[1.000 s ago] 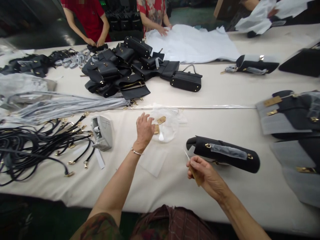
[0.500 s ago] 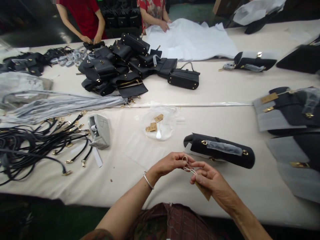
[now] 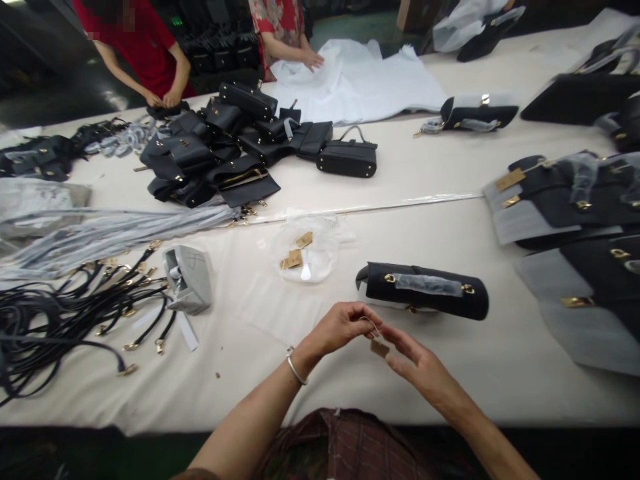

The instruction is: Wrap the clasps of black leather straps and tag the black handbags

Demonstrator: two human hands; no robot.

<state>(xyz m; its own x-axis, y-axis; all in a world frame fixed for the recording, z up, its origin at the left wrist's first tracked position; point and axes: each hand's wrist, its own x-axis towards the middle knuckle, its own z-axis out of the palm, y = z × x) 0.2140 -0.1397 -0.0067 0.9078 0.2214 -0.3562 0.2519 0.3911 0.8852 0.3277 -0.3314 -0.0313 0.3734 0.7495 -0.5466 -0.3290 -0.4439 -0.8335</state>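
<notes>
My left hand [image 3: 345, 328] pinches the thin string of a small brown hang tag [image 3: 380, 347]. The tag hangs below those fingertips, near my right thumb. My right hand [image 3: 417, 360] lies close on the other side, fingers stretched out and apart from the thumb; whether it touches the tag is hard to see. Just beyond both hands a black handbag [image 3: 425, 290] rests on the table, its handle wrapped in clear film. Farther off, a clear plastic bag [image 3: 327, 257] lies flat with a few more brown tags [image 3: 293, 259] on it.
A grey tape dispenser [image 3: 193, 280] stands left, beside black straps [image 3: 55, 313] with gold clasps. Black handbags [image 3: 185, 153] are heaped behind. More bags [image 3: 555, 193] with tissue lie right. Two people work across the table, one at white sheets [image 3: 350, 80].
My right hand has let go of the tag, and its fingers have straightened. The tag now dangles from the string in my left hand. The view has shifted slightly right.
</notes>
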